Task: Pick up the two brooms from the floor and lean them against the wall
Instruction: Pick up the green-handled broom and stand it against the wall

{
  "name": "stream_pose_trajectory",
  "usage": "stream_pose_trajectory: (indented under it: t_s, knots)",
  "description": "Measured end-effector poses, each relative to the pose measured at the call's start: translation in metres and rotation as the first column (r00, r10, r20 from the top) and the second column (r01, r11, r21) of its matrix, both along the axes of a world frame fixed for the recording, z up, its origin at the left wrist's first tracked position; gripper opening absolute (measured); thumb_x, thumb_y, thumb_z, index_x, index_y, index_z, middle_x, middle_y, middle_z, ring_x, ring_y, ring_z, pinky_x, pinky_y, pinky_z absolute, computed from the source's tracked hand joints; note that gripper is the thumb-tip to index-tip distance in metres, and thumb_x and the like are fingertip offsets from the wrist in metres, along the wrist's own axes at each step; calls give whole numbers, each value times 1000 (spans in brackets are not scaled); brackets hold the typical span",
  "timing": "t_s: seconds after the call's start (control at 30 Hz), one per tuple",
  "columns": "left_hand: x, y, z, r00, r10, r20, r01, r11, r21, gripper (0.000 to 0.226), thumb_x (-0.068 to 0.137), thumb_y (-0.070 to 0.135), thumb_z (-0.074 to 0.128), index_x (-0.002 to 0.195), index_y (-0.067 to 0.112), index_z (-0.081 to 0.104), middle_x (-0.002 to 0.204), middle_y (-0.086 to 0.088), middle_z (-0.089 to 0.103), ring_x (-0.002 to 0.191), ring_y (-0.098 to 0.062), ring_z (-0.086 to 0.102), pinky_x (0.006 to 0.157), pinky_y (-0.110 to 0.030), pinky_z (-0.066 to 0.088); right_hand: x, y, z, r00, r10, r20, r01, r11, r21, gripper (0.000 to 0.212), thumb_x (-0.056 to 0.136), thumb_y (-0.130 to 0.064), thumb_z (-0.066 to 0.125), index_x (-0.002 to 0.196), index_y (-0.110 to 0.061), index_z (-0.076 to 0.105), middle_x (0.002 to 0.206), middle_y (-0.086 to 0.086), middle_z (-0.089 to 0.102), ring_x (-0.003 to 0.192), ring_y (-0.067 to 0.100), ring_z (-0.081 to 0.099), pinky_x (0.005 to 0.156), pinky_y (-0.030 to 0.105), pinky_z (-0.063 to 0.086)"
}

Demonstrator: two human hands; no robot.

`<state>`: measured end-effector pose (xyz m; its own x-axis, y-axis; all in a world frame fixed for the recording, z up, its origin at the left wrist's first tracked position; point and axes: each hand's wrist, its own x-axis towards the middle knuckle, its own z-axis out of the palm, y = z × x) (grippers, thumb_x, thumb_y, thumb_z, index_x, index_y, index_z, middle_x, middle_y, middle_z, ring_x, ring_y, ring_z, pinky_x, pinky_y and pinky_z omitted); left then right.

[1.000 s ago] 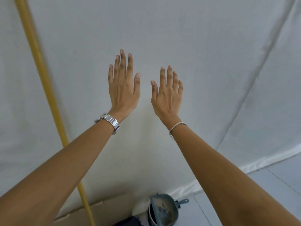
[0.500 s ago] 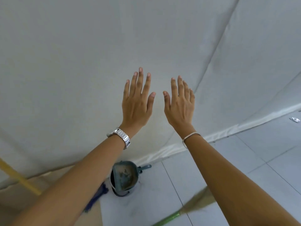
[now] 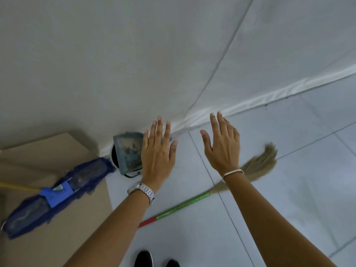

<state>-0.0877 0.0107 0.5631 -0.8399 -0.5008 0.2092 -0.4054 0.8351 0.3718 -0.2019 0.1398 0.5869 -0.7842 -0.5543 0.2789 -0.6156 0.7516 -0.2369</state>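
Observation:
A straw broom [image 3: 258, 166] with a green and red handle [image 3: 181, 206] lies flat on the tiled floor, partly hidden under my right forearm. A blue flat mop [image 3: 57, 191] with a yellow handle [image 3: 17, 186] rests with its head on cardboard at the left; the handle runs out of frame. My left hand [image 3: 157, 157] and my right hand [image 3: 223, 149] are both held out flat with fingers spread, holding nothing, above the floor.
A white cloth-covered wall [image 3: 173, 64] meets the grey tiled floor [image 3: 298, 189]. A teal dustpan [image 3: 128, 153] stands over a dark bin by the wall. Brown cardboard [image 3: 48, 155] covers the floor at left. My black shoes [image 3: 143, 259] show at the bottom.
The view has tilted down from the wall to the floor, bringing the straw broom and the blue mop head into sight. Both hands stay open and have lowered with the view.

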Motion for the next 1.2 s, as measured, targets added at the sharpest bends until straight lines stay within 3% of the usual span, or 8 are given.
stream_pose_trajectory:
  t_s: [0.3, 0.57, 0.63, 0.73, 0.8, 0.87, 1.07, 1.2]
  knots:
    - [55, 33, -265, 969, 4, 248, -36, 991, 127, 59, 96, 43, 19, 148, 14, 18, 157, -11, 16, 145, -23, 12, 118, -42, 9, 23, 19, -265, 969, 38, 244, -79, 983, 163, 58, 93, -47, 31, 141, -15, 30, 147, 13, 39, 131, 32, 39, 105, 46, 31]
    - [116, 74, -456, 870, 226, 438, -368, 889, 272, 60, 97, 42, 30, 148, 12, 18, 158, -12, 9, 145, -26, 11, 117, -43, 15, 83, 40, -472, 876, 32, 481, -159, 961, 225, 57, 94, -47, 32, 144, -19, 24, 148, 11, 36, 134, 29, 35, 106, 44, 28]
    - [124, 85, -477, 771, 423, 475, -608, 711, 354, 63, 95, 43, 38, 147, 10, 21, 158, -16, 8, 143, -30, 18, 110, -48, 32, 90, 48, -498, 842, 49, 537, -210, 947, 243, 58, 94, -47, 31, 144, -20, 23, 148, 9, 37, 134, 28, 34, 107, 43, 27]
    - [132, 95, -504, 424, 686, 591, -883, 168, 439, 71, 90, 43, 52, 143, 4, 26, 152, -24, 18, 134, -40, 31, 98, -53, 40, 102, 58, -536, 774, 85, 627, -332, 899, 287, 57, 94, -49, 30, 143, -21, 25, 149, 8, 37, 135, 26, 33, 109, 42, 26]
    - [135, 92, -518, 167, 709, 685, -871, -220, 440, 75, 86, 42, 60, 139, 0, 28, 144, -26, 30, 127, -42, 39, 97, -50, 41, 110, 64, -555, 728, 128, 673, -439, 842, 315, 55, 93, -49, 31, 140, -20, 33, 148, 7, 38, 136, 25, 32, 110, 42, 25]
    - [136, 84, -534, 22, 648, 761, -731, -509, 454, 78, 83, 39, 65, 137, 1, 25, 141, -23, 37, 124, -39, 44, 100, -46, 44, 115, 68, -568, 700, 140, 700, -479, 819, 315, 51, 93, -48, 35, 135, -20, 43, 143, 7, 45, 134, 24, 35, 108, 41, 27]
    - [155, 65, -555, 102, 541, 835, -415, -740, 530, 51, 87, 25, 64, 130, 5, 44, 127, -14, 49, 112, -24, 54, 82, -32, 51, 119, 62, -579, 672, 138, 728, -552, 748, 368, 45, 94, -42, 39, 133, -21, 45, 125, 9, 55, 113, 28, 50, 95, 40, 40]
    - [160, 53, -544, 159, 574, 803, -252, -763, 595, 17, 91, 13, 57, 105, 5, 52, 104, -8, 50, 82, -18, 55, 75, -31, 50, 113, 44, -567, 684, 170, 710, -618, 652, 439, 46, 92, -44, 42, 132, -22, 46, 121, 13, 50, 109, 30, 48, 92, 41, 42]
